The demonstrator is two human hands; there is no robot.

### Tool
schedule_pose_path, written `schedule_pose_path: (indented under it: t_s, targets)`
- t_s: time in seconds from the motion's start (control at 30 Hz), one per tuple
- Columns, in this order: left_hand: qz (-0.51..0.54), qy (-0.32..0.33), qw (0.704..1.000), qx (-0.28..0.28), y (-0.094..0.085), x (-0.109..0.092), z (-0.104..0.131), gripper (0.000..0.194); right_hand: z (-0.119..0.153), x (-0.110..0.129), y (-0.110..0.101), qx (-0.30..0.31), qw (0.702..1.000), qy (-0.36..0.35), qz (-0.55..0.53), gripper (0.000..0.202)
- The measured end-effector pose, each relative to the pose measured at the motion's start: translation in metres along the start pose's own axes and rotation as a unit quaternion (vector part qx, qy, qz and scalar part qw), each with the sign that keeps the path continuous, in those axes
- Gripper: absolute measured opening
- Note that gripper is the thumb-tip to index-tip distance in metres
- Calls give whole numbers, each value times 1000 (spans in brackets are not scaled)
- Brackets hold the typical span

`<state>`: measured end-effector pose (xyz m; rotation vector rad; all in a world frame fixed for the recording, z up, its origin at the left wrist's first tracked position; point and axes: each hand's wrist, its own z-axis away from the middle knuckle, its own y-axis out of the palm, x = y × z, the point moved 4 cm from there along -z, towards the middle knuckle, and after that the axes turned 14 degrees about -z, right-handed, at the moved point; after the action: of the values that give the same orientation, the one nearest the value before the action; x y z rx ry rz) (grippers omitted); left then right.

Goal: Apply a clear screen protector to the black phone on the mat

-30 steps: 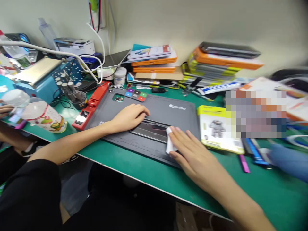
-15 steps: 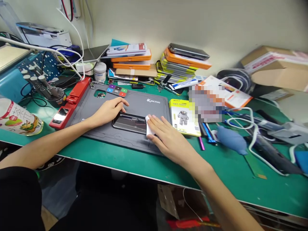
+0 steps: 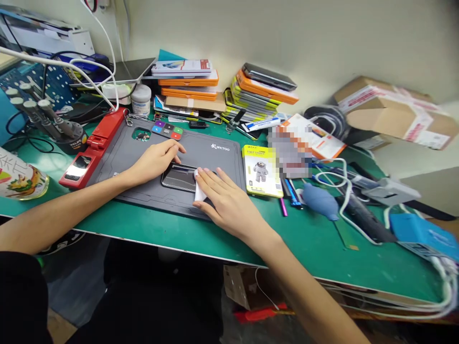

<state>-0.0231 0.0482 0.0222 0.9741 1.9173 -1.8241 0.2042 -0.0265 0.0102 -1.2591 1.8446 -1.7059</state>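
Note:
A dark smartphone lies screen up on a grey work mat. My left hand rests at its upper left corner, the fingers loosely curled against the edge. Flat on the phone's right part, my right hand presses a white wipe under its fingers. That hand hides the right end of the phone. Beside the mat on the right lies a yellow and white battery pack with an astronaut picture.
A red folding tool borders the mat's left side, near a drink cup and a holder of screwdrivers. Stacked boxes stand behind. A blue air blower and cables lie at the right on the green bench.
My right hand has slid left over the phone with the wipe, covering more of the screen. My left hand stays at the phone's corner. The view has turned slightly to the right.

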Motion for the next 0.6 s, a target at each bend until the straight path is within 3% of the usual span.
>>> schedule_pose_path:
  t_s: [0.13, 0.43, 0.6]
  targets:
    - [-19, 3, 1000, -10, -1, -4, 2, 34, -17, 19, 4, -10, 1000, -16, 19, 74]
    - [55, -24, 998, -21, 0, -1, 3, 34, 16, 19, -5, -10, 998, -31, 58, 75]
    - [70, -19, 997, -32, 1, 1, 1, 33, -27, 35, 12, 15, 999, -26, 30, 78]
